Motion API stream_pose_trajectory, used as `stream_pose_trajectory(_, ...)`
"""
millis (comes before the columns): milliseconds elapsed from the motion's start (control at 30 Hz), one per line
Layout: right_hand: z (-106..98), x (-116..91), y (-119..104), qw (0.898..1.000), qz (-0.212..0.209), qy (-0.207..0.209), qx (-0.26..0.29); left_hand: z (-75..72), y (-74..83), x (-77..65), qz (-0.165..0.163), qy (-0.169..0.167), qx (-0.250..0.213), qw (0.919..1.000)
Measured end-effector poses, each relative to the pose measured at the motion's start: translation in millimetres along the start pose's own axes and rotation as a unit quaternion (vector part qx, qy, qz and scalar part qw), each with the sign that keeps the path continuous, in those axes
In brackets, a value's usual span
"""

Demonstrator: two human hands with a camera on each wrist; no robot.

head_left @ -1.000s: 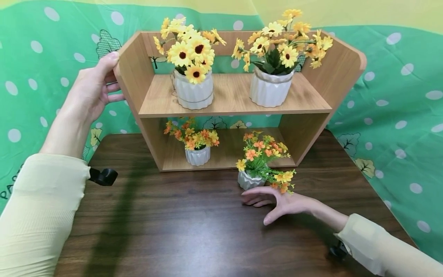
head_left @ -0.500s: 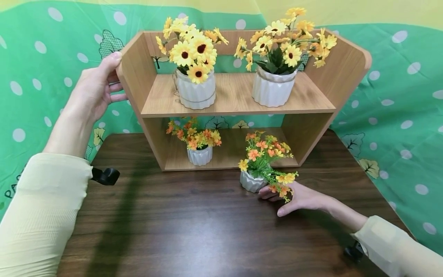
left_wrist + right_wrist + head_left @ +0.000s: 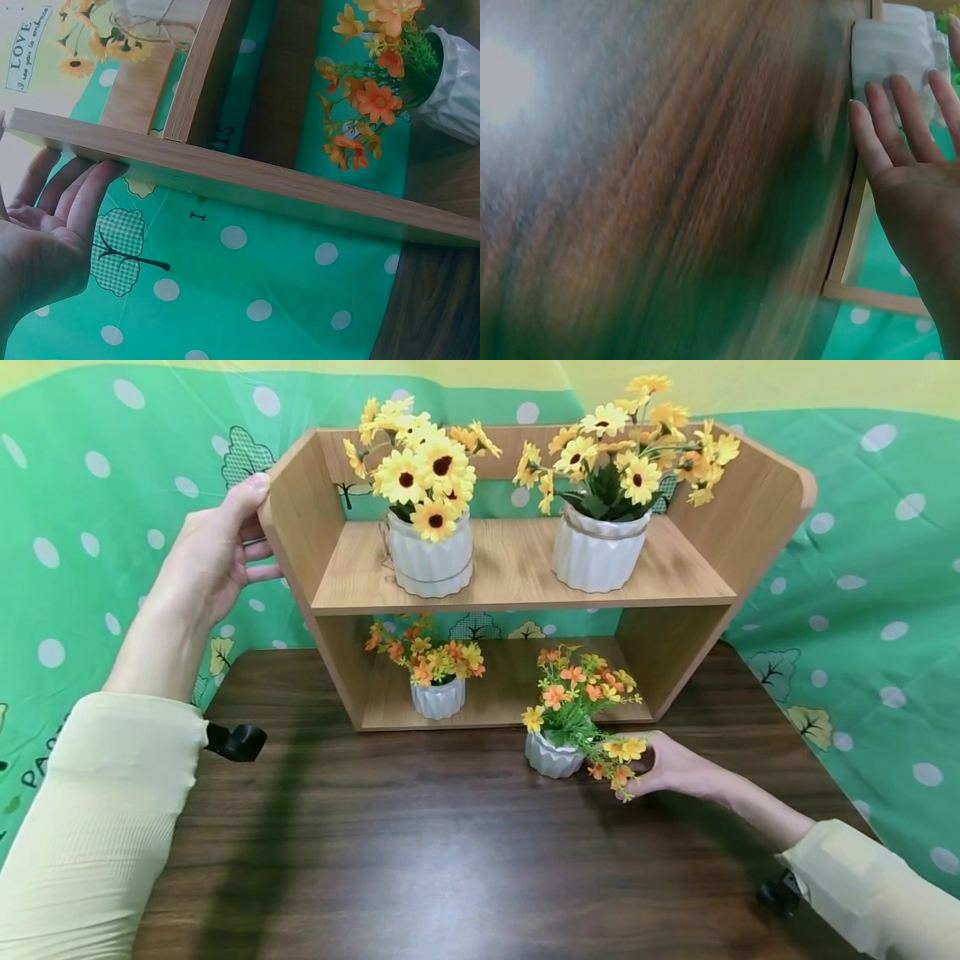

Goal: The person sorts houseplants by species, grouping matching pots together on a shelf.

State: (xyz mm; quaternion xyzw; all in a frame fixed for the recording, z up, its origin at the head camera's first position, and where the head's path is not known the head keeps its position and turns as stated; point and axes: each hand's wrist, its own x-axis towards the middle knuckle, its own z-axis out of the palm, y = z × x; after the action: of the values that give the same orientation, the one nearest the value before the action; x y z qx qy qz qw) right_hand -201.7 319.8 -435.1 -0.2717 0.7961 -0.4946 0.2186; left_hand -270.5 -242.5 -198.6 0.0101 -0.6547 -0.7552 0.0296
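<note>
In the head view my left hand touches the outer left side of a two-tier wooden shelf. Its thumb lies at the panel's front edge; in the left wrist view the fingertips meet the outer face. My right hand is just right of a small white pot of orange and yellow artificial flowers. That pot stands on the table by the shelf's lower front edge. Drooping blooms hide part of the hand. In the right wrist view its fingers extend towards the white pot, contact unclear.
Two larger white pots of yellow daisies stand on the upper tier. A smaller flower pot sits at the lower tier's left. Dark wooden table lies in front; a green dotted cloth hangs behind.
My right hand has moved right and away from me, from in front of the small pot to its right side. The left hand stays at the shelf; the view shifts slightly.
</note>
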Motion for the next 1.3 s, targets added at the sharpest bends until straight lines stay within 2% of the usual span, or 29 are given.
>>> stream_pose_trajectory(133,-6.1,0.8,2.7,1.000,-0.018,0.007,-0.009,0.4,-1.0,0.1,0.003,0.002,0.009,1.0000)
stream_pose_trajectory(300,-9.2,3.3,4.4,0.997,-0.012,0.044,-0.062,0.0,-1.6,0.8,0.006,0.001,0.005,1.0000)
stream_pose_trajectory(433,-10.0,9.4,9.2,0.992,-0.047,0.066,-0.098,-0.2,-1.5,1.4,0.004,0.001,-0.003,1.0000)
stream_pose_trajectory(567,-8.9,16.1,14.1,0.989,-0.070,0.073,-0.105,-0.3,-1.5,1.3,0.001,0.003,-0.006,1.0000)
stream_pose_trajectory(767,-3.6,22.2,13.7,0.990,-0.053,0.086,-0.094,0.7,-1.6,0.8,0.006,0.001,0.011,0.9999)
stream_pose_trajectory(1000,3.1,27.6,10.6,0.990,-0.028,0.094,-0.106,1.0,-1.3,0.0,0.008,0.002,0.013,0.9999)
stream_pose_trajectory(1133,7.8,28.9,6.3,0.987,-0.003,0.095,-0.126,1.4,-0.8,0.3,0.005,0.003,0.013,0.9999)
stream_pose_trajectory(1300,14.4,38.9,2.7,0.980,0.027,0.113,-0.164,1.3,-1.1,0.2,0.005,0.005,0.013,0.9999)
